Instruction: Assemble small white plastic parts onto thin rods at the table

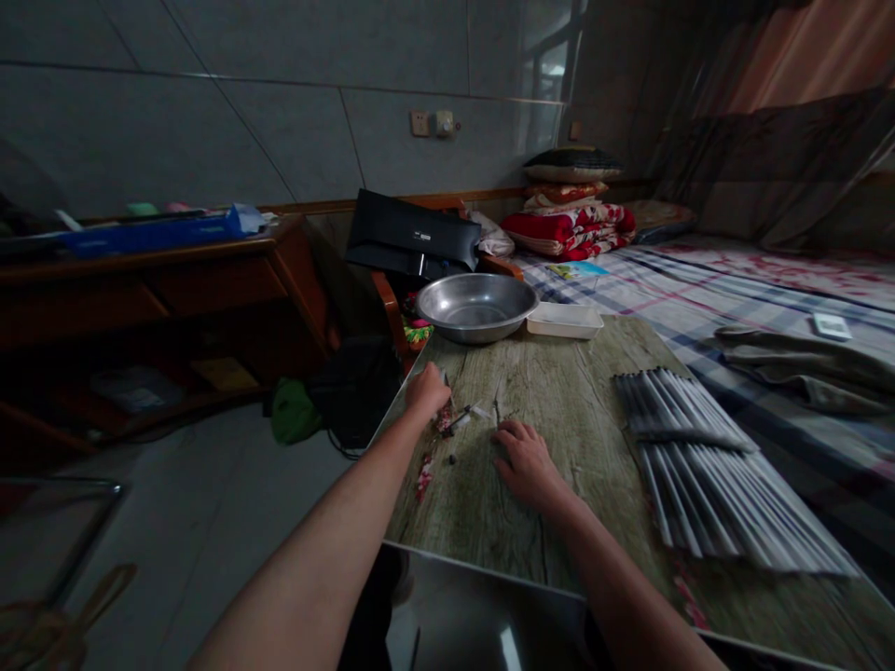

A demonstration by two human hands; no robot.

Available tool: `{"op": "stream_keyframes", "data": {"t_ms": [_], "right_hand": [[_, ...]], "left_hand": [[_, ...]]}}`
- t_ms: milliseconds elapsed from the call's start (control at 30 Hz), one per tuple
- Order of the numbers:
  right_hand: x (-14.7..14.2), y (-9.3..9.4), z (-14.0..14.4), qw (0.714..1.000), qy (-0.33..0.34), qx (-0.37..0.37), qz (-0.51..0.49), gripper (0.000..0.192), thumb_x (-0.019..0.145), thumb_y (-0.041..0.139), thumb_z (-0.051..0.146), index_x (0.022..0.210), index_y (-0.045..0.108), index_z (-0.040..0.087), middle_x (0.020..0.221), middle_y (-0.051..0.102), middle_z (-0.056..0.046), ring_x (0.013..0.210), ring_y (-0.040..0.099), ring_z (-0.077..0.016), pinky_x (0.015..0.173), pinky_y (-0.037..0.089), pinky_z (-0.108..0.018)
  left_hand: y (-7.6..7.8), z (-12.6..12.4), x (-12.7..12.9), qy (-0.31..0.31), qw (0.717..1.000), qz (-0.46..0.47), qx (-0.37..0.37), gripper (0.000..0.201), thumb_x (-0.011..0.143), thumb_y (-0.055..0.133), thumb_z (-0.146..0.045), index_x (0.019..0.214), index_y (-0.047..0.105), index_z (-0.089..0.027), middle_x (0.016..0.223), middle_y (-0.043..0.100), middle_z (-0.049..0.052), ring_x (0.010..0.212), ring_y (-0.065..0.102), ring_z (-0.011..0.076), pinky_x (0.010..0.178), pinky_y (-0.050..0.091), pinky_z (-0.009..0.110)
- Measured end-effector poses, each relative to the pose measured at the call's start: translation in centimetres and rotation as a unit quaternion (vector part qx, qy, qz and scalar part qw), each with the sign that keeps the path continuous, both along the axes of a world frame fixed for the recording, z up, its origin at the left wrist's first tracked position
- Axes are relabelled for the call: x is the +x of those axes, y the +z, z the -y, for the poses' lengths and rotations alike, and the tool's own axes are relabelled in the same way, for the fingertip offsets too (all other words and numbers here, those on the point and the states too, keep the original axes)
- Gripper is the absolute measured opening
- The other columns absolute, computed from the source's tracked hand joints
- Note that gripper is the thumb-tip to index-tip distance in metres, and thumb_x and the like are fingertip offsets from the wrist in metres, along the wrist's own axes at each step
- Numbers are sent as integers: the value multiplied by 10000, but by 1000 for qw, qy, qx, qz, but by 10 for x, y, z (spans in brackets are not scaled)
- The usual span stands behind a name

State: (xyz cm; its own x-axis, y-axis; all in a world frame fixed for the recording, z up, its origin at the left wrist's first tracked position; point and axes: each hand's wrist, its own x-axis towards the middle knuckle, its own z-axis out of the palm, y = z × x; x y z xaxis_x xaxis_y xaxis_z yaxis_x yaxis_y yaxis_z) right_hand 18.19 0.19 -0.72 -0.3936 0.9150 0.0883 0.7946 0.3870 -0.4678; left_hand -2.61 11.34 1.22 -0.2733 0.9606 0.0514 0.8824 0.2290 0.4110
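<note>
At the table's left edge, my left hand [428, 391] is closed, its fingers pinched together beside a few small dark slender pieces [458, 421]. Whatever is between those fingers is too small to make out. My right hand [528, 461] rests on the wood-patterned table [580, 401] with its fingers apart and slightly bent. Just beyond its fingertips lies a thin dark piece [497, 410]. A whitish scrap [480, 411] is between the two hands, and a small dark bit [452, 459] sits nearer me.
Two groups of silvery dark-tipped rods [741, 503] lie along the table's right side. At the far end stand a metal basin [478, 312] and a white shallow tray [565, 321]. Behind is a chair bearing a black monitor [416, 238]. A bed [699, 280] adjoins the right.
</note>
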Motion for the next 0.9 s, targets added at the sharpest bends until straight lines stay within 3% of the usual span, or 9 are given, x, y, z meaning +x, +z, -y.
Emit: {"op": "stream_keyframes", "data": {"t_ms": [133, 233, 300, 400, 500, 733, 900], "right_hand": [[1, 1, 1, 1000, 4, -2, -9, 359, 798, 553, 188, 1152, 609, 193, 1283, 529, -104, 1199, 426, -265, 1003, 332, -393], [3, 1, 1, 1000, 13, -8, -7, 372, 795, 553, 182, 1163, 606, 186, 1284, 526, -108, 1203, 427, -258, 1008, 334, -392], [3, 1, 1, 1000, 17, -11, -4, 381, 793, 554, 180, 1171, 603, 181, 1288, 522, -112, 1207, 426, -256, 1011, 334, -392], [4, 1, 0, 1000, 20, -10, 2, 387, 788, 561, 181, 1173, 603, 171, 1298, 514, -118, 1211, 424, -258, 1017, 331, -395], [4, 1, 1, 1000, 23, -10, 8, 385, 790, 564, 186, 1174, 602, 188, 1302, 513, -113, 1216, 424, -258, 1016, 333, -396], [5, 2, 2, 1000, 26, -2, 6, 396, 800, 564, 195, 1195, 594, 168, 1295, 515, -124, 1218, 427, -255, 1015, 333, -385], [6, 3, 2, 999, 32, -2, -3, 384, 795, 570, 193, 1177, 605, 176, 1287, 525, -120, 1215, 435, -252, 1024, 329, -382]], "left_hand": [[13, 4, -7, -10, 999, 44, 31, 327, 717, 585, -210, 1043, 575, -184, 940, 686, 105, 892, 635, 247, 694, 406, 294], [17, 19, -12, -58, 994, 85, 31, 196, 782, 468, -192, 910, 616, -186, 787, 668, 49, 770, 625, 196, 632, 400, 269], [16, 37, -14, -90, 990, 106, 27, 204, 786, 429, -174, 853, 622, -189, 731, 647, 19, 706, 607, 171, 601, 392, 254], [9, 68, -16, -132, 984, 117, 13, 113, 742, 514, -208, 766, 624, -194, 648, 609, -15, 633, 572, 152, 580, 376, 241], [0, 90, -17, -127, 987, 101, -2, 56, 691, 608, -257, 709, 609, -204, 564, 558, -34, 574, 534, 150, 552, 334, 243], [-18, 80, -23, -99, 988, 108, -45, 112, 630, 642, -223, 557, 564, -189, 503, 547, -30, 526, 521, 143, 529, 300, 244], [-19, 78, -29, -123, 979, 148, -68, 94, 614, 624, -231, 556, 573, -179, 500, 553, -31, 521, 523, 142, 522, 317, 240]]}}
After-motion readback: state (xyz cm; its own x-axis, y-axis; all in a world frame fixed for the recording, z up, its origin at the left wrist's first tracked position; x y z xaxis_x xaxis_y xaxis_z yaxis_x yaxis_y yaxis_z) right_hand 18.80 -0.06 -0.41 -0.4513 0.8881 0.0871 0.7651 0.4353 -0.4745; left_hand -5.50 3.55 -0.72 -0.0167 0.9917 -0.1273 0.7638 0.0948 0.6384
